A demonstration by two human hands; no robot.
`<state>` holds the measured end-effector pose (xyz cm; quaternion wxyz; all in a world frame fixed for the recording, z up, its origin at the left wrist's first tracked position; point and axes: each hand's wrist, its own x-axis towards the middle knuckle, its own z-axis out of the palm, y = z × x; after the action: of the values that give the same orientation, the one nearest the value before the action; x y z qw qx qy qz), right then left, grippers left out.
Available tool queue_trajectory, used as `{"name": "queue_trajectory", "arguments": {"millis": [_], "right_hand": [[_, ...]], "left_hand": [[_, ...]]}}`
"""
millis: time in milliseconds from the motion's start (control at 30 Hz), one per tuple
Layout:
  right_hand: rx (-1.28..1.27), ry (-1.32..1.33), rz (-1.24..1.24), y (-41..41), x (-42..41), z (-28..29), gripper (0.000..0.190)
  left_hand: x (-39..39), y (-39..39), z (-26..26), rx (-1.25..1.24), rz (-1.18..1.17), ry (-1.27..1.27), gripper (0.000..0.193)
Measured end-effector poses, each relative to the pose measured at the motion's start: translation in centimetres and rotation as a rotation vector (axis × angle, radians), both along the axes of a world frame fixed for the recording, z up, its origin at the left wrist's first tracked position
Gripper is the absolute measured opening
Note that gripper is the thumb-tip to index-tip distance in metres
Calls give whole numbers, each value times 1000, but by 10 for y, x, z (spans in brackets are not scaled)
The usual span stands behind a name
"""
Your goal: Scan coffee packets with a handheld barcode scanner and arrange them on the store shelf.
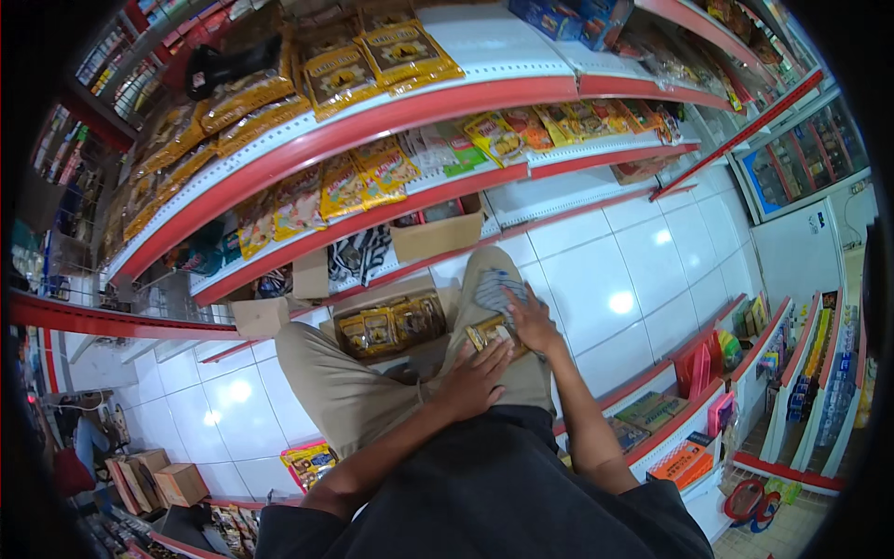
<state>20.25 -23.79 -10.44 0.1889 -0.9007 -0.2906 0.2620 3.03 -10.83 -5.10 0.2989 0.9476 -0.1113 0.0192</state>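
A small brown-and-gold packet lies on my right thigh. My left hand holds it there, fingers laid over it and thumb by its near left edge. Something small and whitish shows by those fingertips, too small to tell. My right hand is just beyond, fingers apart, with its index fingertip at the edge of a grey striped sheet or cloth on my knee. Between my legs and the shelf, an open cardboard box contains several similar brown-and-gold packets.
Shelves with a red front edge rise before me, bearing larger brown-and-gold bags and yellow snack packets. Another open carton sits under the lower shelf. Low shelving stands right; cartons lie left on the tiles, near another person's leg.
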Motion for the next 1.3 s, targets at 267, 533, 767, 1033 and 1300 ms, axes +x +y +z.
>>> {"name": "queue_trajectory", "arguments": {"millis": [267,533,767,1033,1300], "right_hand": [[83,27,-83,-61,8,57,42],[291,-17,-49,4,-121,139,45],[-92,41,413,59,-84,200,58],[770,-914,357,412,3,347,50],[126,-692,400,510,44,343,53]], "left_hand": [[19,19,-10,-359,88,-34,77],[10,25,-155,-535,59,-157,60],[-5,122,-64,-1724,831,140,29],[-6,185,44,-1801,667,-234,49],[-10,183,106,-1728,495,-365,82]]}}
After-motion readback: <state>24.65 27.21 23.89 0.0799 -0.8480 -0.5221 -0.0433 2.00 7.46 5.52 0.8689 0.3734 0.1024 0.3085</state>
